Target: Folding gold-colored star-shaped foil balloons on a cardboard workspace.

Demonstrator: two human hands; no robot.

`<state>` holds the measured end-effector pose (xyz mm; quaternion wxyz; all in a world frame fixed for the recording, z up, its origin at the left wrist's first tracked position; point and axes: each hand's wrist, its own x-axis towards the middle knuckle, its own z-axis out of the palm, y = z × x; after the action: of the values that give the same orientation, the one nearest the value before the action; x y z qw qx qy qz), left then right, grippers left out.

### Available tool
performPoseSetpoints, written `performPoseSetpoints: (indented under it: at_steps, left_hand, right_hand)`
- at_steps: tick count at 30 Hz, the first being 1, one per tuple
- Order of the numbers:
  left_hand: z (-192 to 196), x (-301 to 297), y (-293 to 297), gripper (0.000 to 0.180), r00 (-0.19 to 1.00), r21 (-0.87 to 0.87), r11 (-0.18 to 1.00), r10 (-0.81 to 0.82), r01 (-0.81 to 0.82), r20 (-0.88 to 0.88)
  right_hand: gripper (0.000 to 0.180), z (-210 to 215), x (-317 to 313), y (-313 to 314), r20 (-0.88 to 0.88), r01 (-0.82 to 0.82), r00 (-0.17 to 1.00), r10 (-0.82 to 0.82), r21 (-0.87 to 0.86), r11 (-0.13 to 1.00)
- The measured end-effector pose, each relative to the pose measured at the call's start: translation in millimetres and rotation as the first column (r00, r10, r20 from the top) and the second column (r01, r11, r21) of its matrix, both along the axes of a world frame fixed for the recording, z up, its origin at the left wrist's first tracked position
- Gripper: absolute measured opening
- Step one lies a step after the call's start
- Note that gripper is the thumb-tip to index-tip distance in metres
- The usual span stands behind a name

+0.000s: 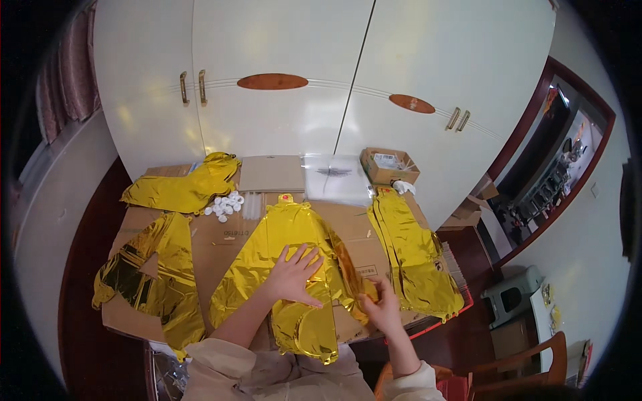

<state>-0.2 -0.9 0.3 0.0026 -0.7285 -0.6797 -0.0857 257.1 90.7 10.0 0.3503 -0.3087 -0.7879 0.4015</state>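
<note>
A flat, uninflated gold foil balloon point(249, 266) lies in front of me on the cardboard, its lower end hanging toward my lap. On its middle, my left hand point(293, 277) rests palm down with the fingers spread. A long strip of the same foil is lifted and folded at the right side. My right hand point(382, 306) pinches the lower end of that strip between thumb and fingers. More flat gold foil balloons lie around: one with an opening point(175, 248) at the left, another point(180, 190) at the back left, and a third point(416, 264) at the right.
White ribbon rolls point(225, 206) and clear tubes point(252, 206) sit behind the middle balloon. Farther back are a grey card sheet point(271, 175), clear plastic bags point(334, 182) and a small cardboard box point(390, 167). White cabinets point(274, 120) stand behind; a wooden chair point(555, 354) is at the right.
</note>
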Motion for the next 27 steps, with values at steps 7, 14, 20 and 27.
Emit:
performPoseSetpoints:
  at_steps: [7,14,20,27]
  left_hand:
    - [-2,-3,3,0.112,0.997,-0.045,0.999,0.005,-0.008,-0.073]
    - [-81,-30,17,0.082,0.313,0.096,0.993,-0.113,0.069,0.943]
    - [-17,-10,5,0.069,0.518,0.038,0.999,-0.019,-0.026,0.855]
    - [-18,-18,1,0.087,0.945,0.154,0.983,-0.137,0.095,0.296]
  right_hand:
    - [0.027,22,-42,-62,0.215,-0.161,0.974,0.067,0.454,0.877]
    - [0.029,38,-76,-96,0.264,-0.307,0.943,0.201,0.466,0.830]
    - [0.025,63,-75,-75,0.158,-0.281,0.950,0.270,0.052,0.958]
    - [0.037,-12,-60,55,0.378,-0.290,0.917,0.127,0.413,0.863]
